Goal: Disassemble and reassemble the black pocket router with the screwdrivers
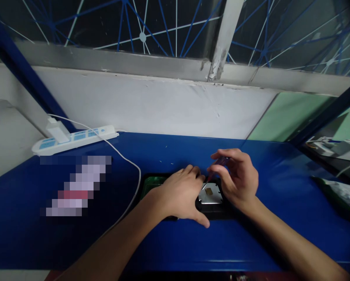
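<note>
A black device (216, 212) with a green board (153, 182) at its left and a silver metal plate (210, 198) at its right lies on the blue table (175, 246). Across its middle rests my left hand (182, 193), palm down, fingers bent over the far side and thumb stretched out toward the near edge. My right hand (239, 175) pinches a small screwdriver (222, 160) with a dark, reddish handle. The thin metal shaft slants down to the upper left of the silver plate; its exact contact point is too small to tell.
A white power strip (78, 136) with a plugged-in adapter (58, 130) lies at the back left. Its white cable (138, 169) curves down past the device's left side. A blurred-out item (78, 187) lies left; a green and silver packet (343, 195) lies far right.
</note>
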The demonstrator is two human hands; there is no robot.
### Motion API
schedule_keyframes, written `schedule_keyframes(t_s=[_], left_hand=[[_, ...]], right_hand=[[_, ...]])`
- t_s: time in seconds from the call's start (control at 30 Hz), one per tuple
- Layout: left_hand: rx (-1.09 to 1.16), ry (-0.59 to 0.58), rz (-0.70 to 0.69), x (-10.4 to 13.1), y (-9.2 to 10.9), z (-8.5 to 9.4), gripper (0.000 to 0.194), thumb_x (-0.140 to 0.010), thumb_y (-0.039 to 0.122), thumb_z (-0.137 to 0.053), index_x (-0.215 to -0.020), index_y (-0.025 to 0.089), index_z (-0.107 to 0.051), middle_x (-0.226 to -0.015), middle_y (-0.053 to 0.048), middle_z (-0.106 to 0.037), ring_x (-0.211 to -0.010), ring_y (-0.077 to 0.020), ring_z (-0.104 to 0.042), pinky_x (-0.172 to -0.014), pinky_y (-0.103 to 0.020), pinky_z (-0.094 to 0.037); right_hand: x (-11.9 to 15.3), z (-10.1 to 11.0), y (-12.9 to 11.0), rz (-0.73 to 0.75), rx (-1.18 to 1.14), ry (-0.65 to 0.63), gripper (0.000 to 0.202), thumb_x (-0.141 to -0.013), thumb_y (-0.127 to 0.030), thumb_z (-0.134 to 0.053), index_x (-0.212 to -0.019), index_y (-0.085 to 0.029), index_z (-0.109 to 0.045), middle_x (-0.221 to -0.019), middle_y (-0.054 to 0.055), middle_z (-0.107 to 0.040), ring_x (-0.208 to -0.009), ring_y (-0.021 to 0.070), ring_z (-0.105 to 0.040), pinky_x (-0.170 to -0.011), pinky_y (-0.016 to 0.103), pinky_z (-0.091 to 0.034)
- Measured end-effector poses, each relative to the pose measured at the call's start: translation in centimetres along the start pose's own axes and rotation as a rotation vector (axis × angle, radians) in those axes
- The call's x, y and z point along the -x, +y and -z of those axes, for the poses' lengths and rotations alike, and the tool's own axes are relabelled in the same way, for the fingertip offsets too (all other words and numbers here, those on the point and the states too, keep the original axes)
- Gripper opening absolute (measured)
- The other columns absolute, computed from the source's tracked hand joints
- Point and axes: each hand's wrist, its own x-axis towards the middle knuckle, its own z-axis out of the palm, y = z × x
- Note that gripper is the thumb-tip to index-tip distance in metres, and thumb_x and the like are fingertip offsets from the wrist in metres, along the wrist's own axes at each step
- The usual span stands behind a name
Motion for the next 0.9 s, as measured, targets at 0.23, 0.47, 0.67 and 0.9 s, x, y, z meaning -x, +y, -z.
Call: schedule_keyframes(t_s=[0.23, 0.47, 0.67, 0.9], left_hand=[[-0.013, -0.016, 0.006, -0.05, 0.18, -0.03, 0.099, -0.058, 0.069, -0.082, -0.134, 0.013, -0.051, -0.133, -0.019, -0.057, -0.126, -0.0422, -0.049, -0.104, -0.053, -0.04], [-0.026, -0.008, 0.01, -0.1, 0.52, 0.36, 0.089, -0.056, 0.068, -0.083, -0.121, 0.013, -0.058, -0.119, -0.017, -0.062, -0.113, -0.0395, -0.055, -0.1, -0.052, -0.044], [-0.029, 0.013, -0.004, -0.07, 0.44, 0.4, 0.089, -0.055, 0.068, -0.084, -0.121, 0.015, -0.058, -0.117, -0.015, -0.061, -0.109, -0.0372, -0.057, -0.096, -0.048, -0.047], [-0.038, -0.019, 0.018, -0.08, 0.49, 0.45, 0.089, -0.056, 0.071, -0.082, -0.12, 0.013, -0.059, -0.118, -0.017, -0.062, -0.113, -0.0394, -0.056, -0.098, -0.05, -0.045]], right_hand=[[0.37, -0.22, -0.14, -0.011, -0.028, -0.058, 0.04, -0.087, -0.013, -0.068, -0.121, -0.029, -0.056, -0.098, 0.002, -0.067, -0.077, 0.0152, -0.068, -0.067, 0.032, -0.061], [0.48, -0.3, -0.16, -0.029, -0.011, -0.074, 0.036, -0.087, -0.017, -0.069, -0.119, -0.028, -0.056, -0.099, 0.002, -0.068, -0.077, 0.0157, -0.067, -0.068, 0.033, -0.061], [0.56, -0.23, -0.26, -0.032, 0.0, -0.096, 0.036, -0.087, -0.018, -0.07, -0.118, -0.028, -0.056, -0.101, 0.002, -0.068, -0.08, 0.0153, -0.067, -0.07, 0.032, -0.06], [0.45, -0.11, -0.24, -0.033, -0.003, -0.078, 0.037, -0.086, -0.016, -0.071, -0.118, -0.028, -0.056, -0.101, 0.001, -0.069, -0.079, 0.0145, -0.066, -0.07, 0.031, -0.06]])
